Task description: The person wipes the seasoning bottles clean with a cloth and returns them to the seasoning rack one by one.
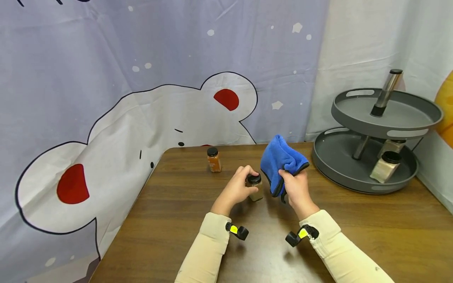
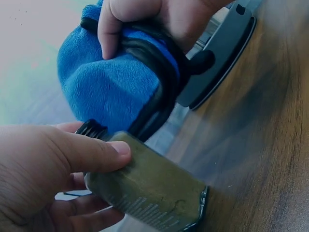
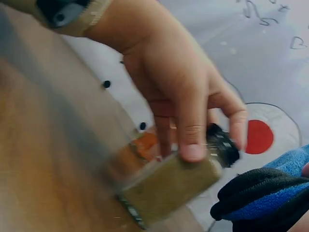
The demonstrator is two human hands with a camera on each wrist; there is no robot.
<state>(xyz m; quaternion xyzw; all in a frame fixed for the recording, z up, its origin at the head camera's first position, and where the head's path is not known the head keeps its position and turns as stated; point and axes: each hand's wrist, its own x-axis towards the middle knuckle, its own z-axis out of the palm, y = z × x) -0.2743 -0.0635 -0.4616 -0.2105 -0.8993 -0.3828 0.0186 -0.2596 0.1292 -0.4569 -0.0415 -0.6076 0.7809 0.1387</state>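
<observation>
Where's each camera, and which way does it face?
Head: on the head, facing forward-down at the table; left hand, right hand, sleeves show.
Left wrist: worn there, facing jar and cloth; both hands show.
Right wrist: worn there, facing left hand and jar; right hand barely shows.
Wrist views share jar and cloth.

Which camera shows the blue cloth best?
Head view: the blue cloth sits fully inside the frame. Left wrist shows it closer but partly behind the right hand; right wrist catches only a cropped part.
</observation>
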